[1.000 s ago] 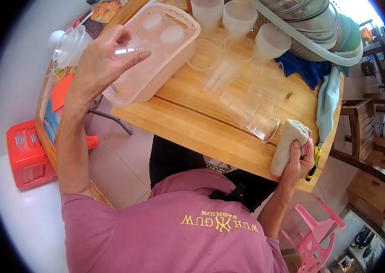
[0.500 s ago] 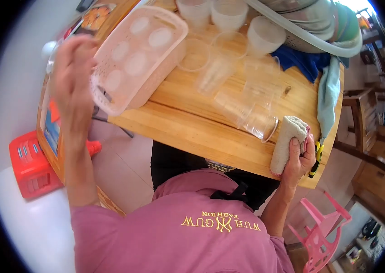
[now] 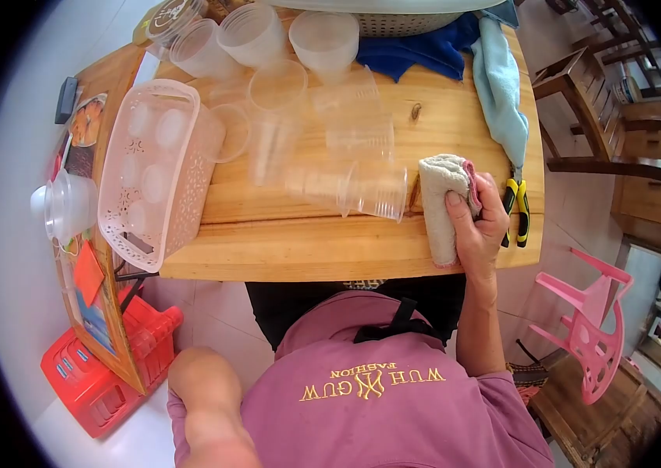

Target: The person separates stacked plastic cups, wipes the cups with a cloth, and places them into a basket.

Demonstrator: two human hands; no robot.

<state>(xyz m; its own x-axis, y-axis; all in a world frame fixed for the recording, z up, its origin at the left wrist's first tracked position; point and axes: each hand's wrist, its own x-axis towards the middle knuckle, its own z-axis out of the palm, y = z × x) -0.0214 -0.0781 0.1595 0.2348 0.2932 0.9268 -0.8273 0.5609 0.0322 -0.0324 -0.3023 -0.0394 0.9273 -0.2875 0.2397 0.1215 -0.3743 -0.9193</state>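
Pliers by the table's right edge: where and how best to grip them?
Probably by both handles of the pliers, reaching in from the near edge of the table: the handles splay toward that edge, while the metal head points away, toward the light blue cloth. The right hand is close but holds a rolled towel.

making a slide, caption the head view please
Right hand grips a rolled cloth beside clear cups on a wooden table.
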